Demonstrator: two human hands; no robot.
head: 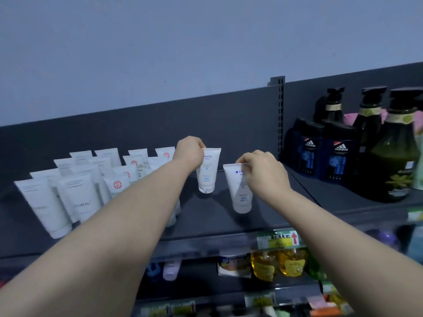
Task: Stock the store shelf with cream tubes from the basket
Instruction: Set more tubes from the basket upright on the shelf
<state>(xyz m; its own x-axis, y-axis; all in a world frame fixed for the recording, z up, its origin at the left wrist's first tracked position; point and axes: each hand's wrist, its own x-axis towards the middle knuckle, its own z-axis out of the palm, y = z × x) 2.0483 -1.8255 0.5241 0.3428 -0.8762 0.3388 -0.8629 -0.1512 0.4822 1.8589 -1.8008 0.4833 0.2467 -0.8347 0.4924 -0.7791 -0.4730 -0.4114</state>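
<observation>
Two cream tubes in play on the top shelf (217,225), one per hand. So the left hand (190,152) pinches the flat crimped end of the farther tube (207,175), fingers curled over its top left corner, and the tube hangs cap down right below the fingertips. Same deal with the right hand (263,175) and the nearer tube (240,193): thumb and fingers nip the top edge, and the body drops away under the knuckles. Both tubes are upright with caps down at the shelf surface, honestly can't tell if they're resting on it or just off it. They're apart from each other, between the bunch of white tubes (75,193) on the left and the dark pump bottles (393,156) and blue boxes (336,161) on the right.
</observation>
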